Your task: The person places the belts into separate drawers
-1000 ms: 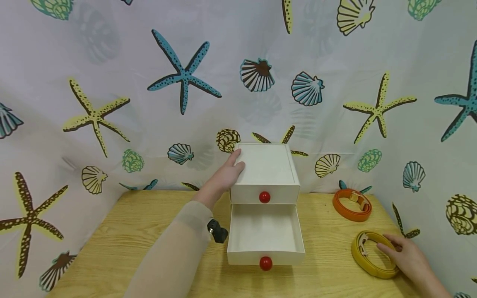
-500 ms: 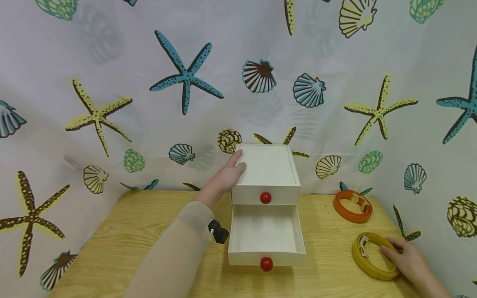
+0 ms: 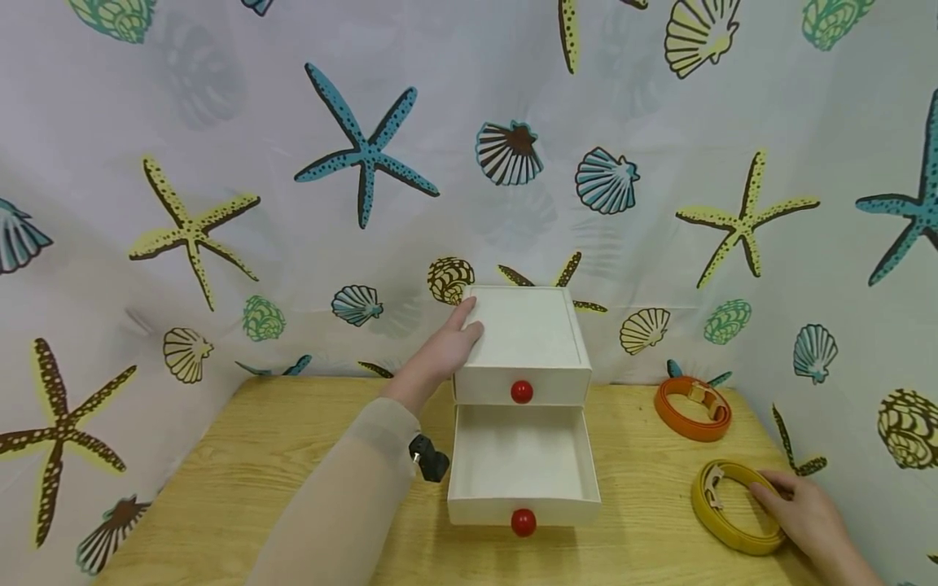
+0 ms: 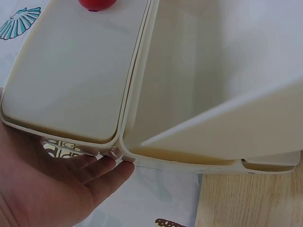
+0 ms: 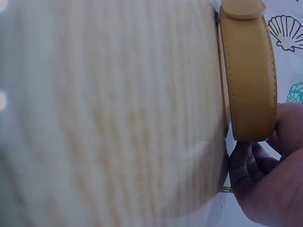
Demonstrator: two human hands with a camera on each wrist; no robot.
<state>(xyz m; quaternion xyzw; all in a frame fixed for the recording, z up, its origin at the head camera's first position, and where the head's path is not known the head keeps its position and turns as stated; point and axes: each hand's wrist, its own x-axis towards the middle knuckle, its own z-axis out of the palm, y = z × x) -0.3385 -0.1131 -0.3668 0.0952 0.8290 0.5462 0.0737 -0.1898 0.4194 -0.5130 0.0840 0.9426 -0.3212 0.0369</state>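
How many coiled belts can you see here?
2: an orange belt far right on the table, and a yellow belt nearer, gripped by the right hand. The closed upper drawer could hide more.

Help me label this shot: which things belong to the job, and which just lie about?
Likely part of the job:
yellow belt, in the right hand
drawer unit, touched by the left hand
its open drawer

Perhaps incidental:
orange belt, untouched
patterned cloth, only backdrop
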